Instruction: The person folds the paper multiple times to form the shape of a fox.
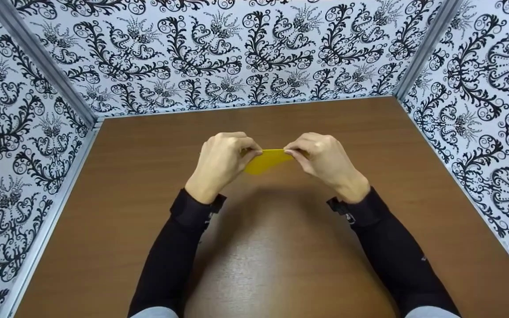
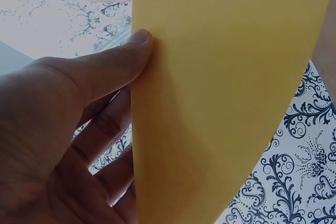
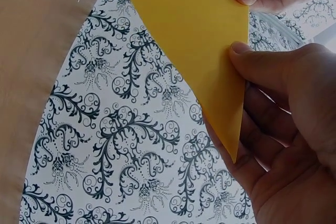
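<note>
A thin yellow sheet, which looks like paper [image 1: 265, 162], is held up above the table between my two hands. My left hand [image 1: 224, 161] pinches its edge with the thumb on the near face and the fingers behind. My right hand [image 1: 327, 160] pinches the same edge a short way off. In the left wrist view the sheet [image 2: 220, 77] is broad, with a straight edge under the left thumb [image 2: 118, 66] and a slanted far edge. On the right side the sheet [image 3: 199, 40] narrows to a sharp point beside the right hand's fingers [image 3: 270, 114].
Below the hands lies a brown wooden table [image 1: 254, 274]. White walls with black scroll patterns [image 1: 219, 48] rise at the back and both sides, joined by grey metal posts [image 1: 427, 48]. Black sleeves [image 1: 166, 260] cover both forearms, with dark bands at the wrists.
</note>
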Available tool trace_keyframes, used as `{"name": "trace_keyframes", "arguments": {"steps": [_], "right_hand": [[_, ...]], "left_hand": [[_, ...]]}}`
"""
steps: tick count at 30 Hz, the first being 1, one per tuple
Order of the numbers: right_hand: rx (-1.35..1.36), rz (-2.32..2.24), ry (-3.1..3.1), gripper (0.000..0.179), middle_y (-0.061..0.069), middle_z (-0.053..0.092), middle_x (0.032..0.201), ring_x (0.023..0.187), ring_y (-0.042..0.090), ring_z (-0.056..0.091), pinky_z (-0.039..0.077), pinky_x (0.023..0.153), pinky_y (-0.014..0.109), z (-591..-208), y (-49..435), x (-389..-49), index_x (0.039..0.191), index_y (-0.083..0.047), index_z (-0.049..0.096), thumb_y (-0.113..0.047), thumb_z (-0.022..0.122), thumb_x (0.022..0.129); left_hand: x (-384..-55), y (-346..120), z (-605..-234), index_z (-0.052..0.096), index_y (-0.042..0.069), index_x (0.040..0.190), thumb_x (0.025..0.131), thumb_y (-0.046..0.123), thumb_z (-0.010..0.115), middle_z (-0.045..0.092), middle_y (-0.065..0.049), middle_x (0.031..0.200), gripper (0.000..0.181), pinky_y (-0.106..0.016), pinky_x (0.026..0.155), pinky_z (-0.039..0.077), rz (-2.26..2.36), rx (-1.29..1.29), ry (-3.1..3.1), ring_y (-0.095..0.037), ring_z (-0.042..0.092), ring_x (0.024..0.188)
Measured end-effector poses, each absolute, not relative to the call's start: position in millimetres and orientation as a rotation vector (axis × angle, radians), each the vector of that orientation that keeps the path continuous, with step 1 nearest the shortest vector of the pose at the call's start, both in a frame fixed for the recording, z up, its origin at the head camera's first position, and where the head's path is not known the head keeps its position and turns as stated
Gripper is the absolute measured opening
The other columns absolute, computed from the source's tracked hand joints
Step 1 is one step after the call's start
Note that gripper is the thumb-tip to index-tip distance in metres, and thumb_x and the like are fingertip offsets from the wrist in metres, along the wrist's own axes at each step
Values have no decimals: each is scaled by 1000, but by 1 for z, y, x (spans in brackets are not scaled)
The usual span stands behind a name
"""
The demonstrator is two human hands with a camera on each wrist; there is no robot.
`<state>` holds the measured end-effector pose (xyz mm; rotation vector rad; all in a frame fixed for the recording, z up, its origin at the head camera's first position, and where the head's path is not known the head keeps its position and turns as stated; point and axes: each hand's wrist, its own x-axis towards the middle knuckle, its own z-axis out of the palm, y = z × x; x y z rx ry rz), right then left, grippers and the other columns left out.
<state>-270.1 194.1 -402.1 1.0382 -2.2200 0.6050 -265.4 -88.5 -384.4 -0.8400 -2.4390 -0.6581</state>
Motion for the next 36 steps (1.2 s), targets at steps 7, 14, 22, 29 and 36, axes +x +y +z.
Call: {"name": "trace_keyframes", "arguments": {"steps": [7, 14, 22, 29, 36], "right_hand": [[1047, 590, -2236, 11, 13, 87, 99, 86, 30, 83, 73, 79, 40, -400, 196, -270, 110, 0, 89, -11, 88, 105], [1028, 599, -2244, 11, 13, 87, 99, 85, 29, 83, 72, 78, 40, -398, 199, -269, 110, -1, 89, -11, 88, 105], [1027, 593, -2247, 11, 13, 87, 100, 87, 29, 84, 73, 80, 41, -397, 202, -270, 111, -1, 89, -10, 88, 104], [961, 580, -2279, 11, 13, 87, 100, 83, 29, 82, 70, 76, 40, -392, 218, -272, 111, -3, 88, -12, 88, 105], [932, 586, -2281, 11, 17, 87, 99, 81, 31, 82, 70, 74, 41, -385, 230, -274, 111, 1, 88, -5, 90, 102]], "left_hand": [[-267, -88, -384, 94, 19, 104, 104, 29, 91, 88, 3, 99, 10, -40, 72, 68, -665, -846, -2429, -19, 81, 83], [-268, -87, -385, 94, 19, 105, 105, 29, 90, 88, 2, 99, 12, -37, 73, 68, -689, -870, -2410, -18, 81, 82], [-267, -89, -384, 94, 18, 107, 106, 29, 89, 88, 1, 100, 13, -37, 75, 68, -696, -867, -2420, -19, 81, 83], [-269, -97, -382, 94, 18, 107, 107, 30, 87, 87, 1, 99, 13, -38, 74, 68, -728, -814, -2422, -20, 80, 83], [-272, -104, -378, 94, 17, 106, 105, 27, 89, 88, -1, 101, 12, -38, 76, 69, -761, -793, -2409, -22, 82, 84]]}}
